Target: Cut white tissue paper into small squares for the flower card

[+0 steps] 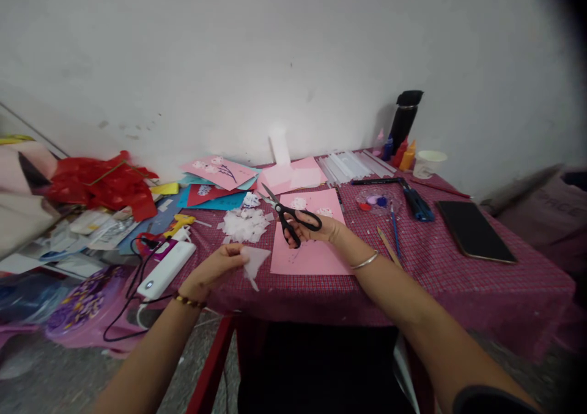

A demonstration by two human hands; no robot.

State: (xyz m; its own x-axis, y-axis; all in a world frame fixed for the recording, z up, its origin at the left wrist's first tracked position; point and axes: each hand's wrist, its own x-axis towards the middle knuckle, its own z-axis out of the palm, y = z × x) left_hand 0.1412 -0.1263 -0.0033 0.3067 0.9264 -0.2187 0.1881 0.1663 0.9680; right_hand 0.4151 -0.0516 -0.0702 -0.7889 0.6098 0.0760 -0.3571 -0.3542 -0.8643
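Observation:
My left hand pinches a small folded piece of thin white paper above the table's front edge. My right hand grips black-handled scissors, fingers through the loops, blades pointing up and left. The scissors hover over a pink sheet lying flat on the red checked tablecloth. A heap of white paper scraps lies just left of the pink sheet. Both wrists wear bracelets.
Coloured card sheets and red tissue lie at the back left. A white power bank with black cable sits at the left. Paint palette, brushes, a dark tablet, cup, black bottle stand right.

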